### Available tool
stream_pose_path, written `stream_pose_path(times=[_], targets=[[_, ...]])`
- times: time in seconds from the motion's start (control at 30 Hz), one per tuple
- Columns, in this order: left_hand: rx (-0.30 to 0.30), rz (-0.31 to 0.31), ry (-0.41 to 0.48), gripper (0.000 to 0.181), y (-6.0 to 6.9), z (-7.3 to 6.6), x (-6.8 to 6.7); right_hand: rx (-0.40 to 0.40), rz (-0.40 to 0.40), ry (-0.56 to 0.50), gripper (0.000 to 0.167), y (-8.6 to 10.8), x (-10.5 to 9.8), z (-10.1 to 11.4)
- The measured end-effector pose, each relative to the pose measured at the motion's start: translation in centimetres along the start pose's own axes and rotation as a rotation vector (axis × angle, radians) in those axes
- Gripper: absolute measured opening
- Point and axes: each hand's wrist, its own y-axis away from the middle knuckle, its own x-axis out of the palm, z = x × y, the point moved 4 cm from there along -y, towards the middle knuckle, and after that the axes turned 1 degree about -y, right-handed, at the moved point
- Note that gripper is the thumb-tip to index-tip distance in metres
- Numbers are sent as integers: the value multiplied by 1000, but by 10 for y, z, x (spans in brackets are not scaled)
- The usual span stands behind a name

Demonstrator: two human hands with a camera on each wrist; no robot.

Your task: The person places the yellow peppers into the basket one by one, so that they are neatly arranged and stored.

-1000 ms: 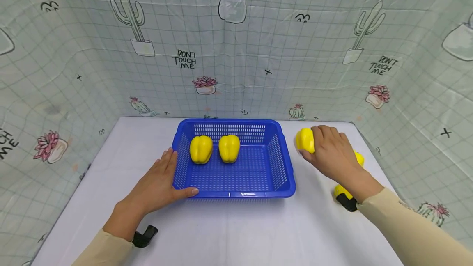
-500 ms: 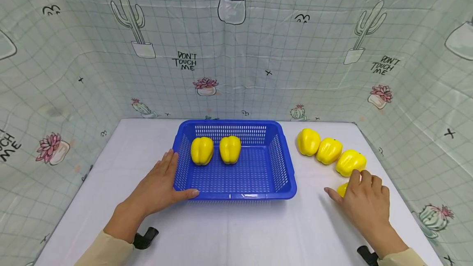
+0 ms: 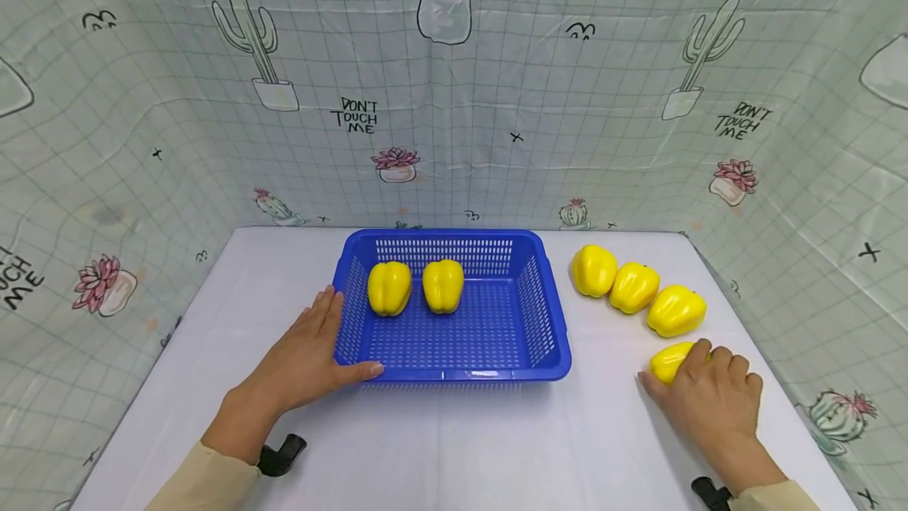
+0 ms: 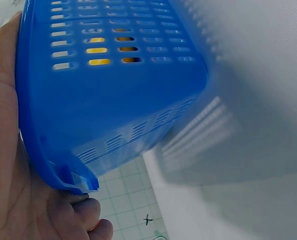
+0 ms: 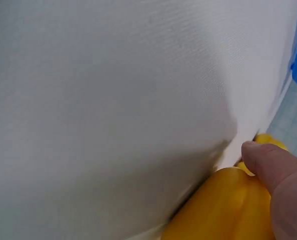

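A blue plastic basket [image 3: 454,374] stands on the white table, with two yellow bell peppers [image 3: 389,289] [image 3: 443,286] in its back left part. My left hand [image 3: 298,357] rests against the basket's front left corner, fingers straight along the left side and thumb on the front rim. In the left wrist view the basket's slotted wall [image 4: 103,90] fills the middle. To the right, my right hand [image 3: 712,400] grips the nearest yellow bell pepper [image 3: 668,361] from above, its fingers bent over it. The right wrist view has the thumb along this pepper [image 5: 223,210]; the other fingers are hidden there.
Beyond the right hand, three more yellow bell peppers [image 3: 594,270] [image 3: 634,288] [image 3: 676,311] lie in a slanting row on the table [image 3: 496,448]. A patterned cloth [image 3: 454,101] with cactus drawings hangs behind and along both sides.
My right hand has left the farthest pepper of the row and come back toward me, onto the nearest one. My left hand and the basket have stayed put.
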Motion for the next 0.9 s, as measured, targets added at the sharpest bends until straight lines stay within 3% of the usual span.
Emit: stream_pose_path(times=[0.13, 0.27, 0.37, 0.7, 0.9], targets=[[-2, -1, -5, 137, 0, 0, 0, -129, 18, -47, 78, -6, 5, 12], [-7, 2, -8, 137, 0, 1, 0, -305, 31, -77, 94, -13, 6, 27], [-13, 9, -7, 137, 0, 1, 0, -379, 44, -93, 101, -19, 5, 34], [-23, 18, -10, 135, -2, 0, 1, -432, 271, -112, 107, -26, 1, 33], [-26, 15, -10, 135, -2, -1, 0, -439, 232, -79, 102, -32, -1, 33]])
